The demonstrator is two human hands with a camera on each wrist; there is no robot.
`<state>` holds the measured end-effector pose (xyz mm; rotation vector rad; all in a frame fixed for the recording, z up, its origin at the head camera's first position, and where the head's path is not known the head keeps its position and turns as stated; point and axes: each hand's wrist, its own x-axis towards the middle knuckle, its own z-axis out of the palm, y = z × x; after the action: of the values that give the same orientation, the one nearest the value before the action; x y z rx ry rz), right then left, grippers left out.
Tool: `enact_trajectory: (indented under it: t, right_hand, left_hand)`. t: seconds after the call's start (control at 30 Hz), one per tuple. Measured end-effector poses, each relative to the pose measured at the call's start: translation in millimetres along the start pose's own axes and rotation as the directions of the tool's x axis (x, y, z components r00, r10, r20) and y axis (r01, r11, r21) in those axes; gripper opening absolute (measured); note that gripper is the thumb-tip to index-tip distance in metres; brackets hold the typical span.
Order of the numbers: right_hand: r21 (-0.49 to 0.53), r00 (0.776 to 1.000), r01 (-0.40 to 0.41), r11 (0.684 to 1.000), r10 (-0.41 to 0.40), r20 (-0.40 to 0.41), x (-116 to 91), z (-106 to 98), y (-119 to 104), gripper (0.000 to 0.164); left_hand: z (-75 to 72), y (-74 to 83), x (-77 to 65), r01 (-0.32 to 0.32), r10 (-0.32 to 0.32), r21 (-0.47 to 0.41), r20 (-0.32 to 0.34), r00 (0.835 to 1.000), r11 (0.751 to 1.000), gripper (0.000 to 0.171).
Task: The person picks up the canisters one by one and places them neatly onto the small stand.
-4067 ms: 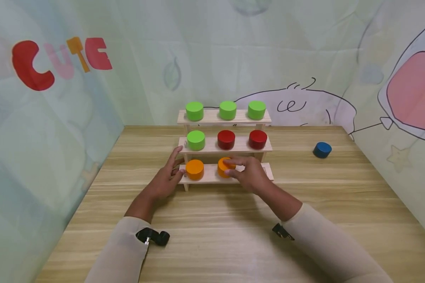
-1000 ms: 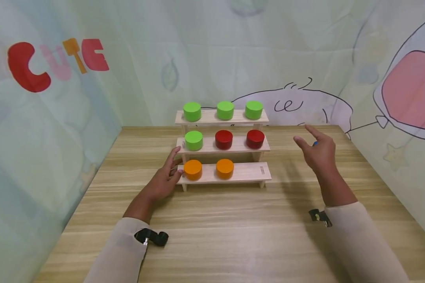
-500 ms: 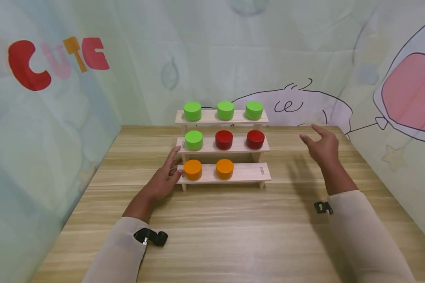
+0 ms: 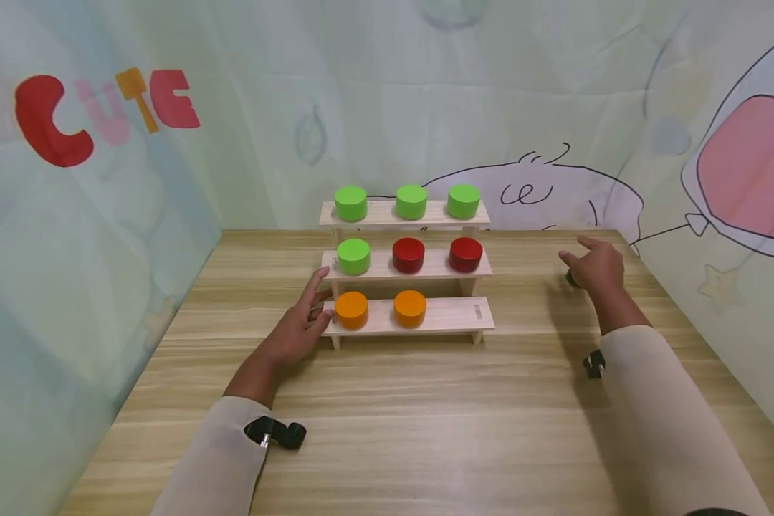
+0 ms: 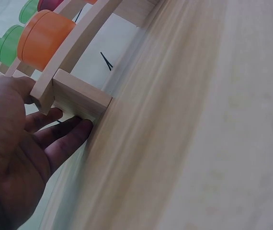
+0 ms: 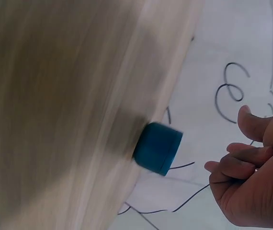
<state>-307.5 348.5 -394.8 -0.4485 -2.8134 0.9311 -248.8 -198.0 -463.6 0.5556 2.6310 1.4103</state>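
Observation:
My left hand [image 4: 297, 330] rests at the left end of a three-tier wooden stand [image 4: 451, 315]. In the left wrist view, its thumb lies at the lowest plank's end, with fingers [image 5: 72, 139] against the leg below. Two orange round blocks [image 4: 351, 309] sit on that plank, at its left and middle. The middle tier bears one light green block [image 4: 353, 256] and two dark red blocks [image 4: 408, 255]; three light green blocks stand on top. My right hand [image 4: 600, 271] hovers holding nothing by a blue round block [image 6: 158, 148], which it mostly hides in the head view.
The stand and blue block are on a wood-grain table [image 4: 387, 416]. Printed cloth walls [image 4: 264, 143] rise right behind its back edge and along both sides. A black clip-on camera [image 4: 277, 432] is fixed at the left sleeve.
My right hand has let go of the middle orange block and moved right to the blue block, most recently shifting slightly further right and down. The left hand has stayed at the stand.

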Motion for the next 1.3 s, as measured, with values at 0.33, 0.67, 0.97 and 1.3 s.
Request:
enact_trajectory:
  t: [0.33, 0.67, 0.97, 1.3]
  right_hand:
    - [-0.109, 0.997, -0.065, 0.992, 0.068, 0.028, 15, 1, 14, 0.065]
    - [-0.147, 0.984, -0.165, 0.975, 0.173, 0.048, 15, 4, 30, 0.065]
    - [-0.176, 0.978, -0.191, 0.966, 0.203, 0.054, 17, 8, 31, 0.061]
    - [-0.225, 0.983, -0.139, 0.964, 0.162, 0.087, 16, 4, 33, 0.060]
  left_hand:
    - [-0.9, -0.1, -0.8, -0.009, 0.009, 0.002, 0.002, 1.000, 1.000, 0.077]
    - [-1.3, 0.5, -1.0, -0.019, 0.019, 0.007, 0.001, 1.000, 1.000, 0.076]
    - [-0.7, 0.9, -2.0, -0.007, 0.007, -0.002, -0.002, 1.000, 1.000, 0.077]
    - [-0.4, 2.2, -0.9, -0.012, 0.012, -0.010, 0.007, 1.000, 1.000, 0.077]
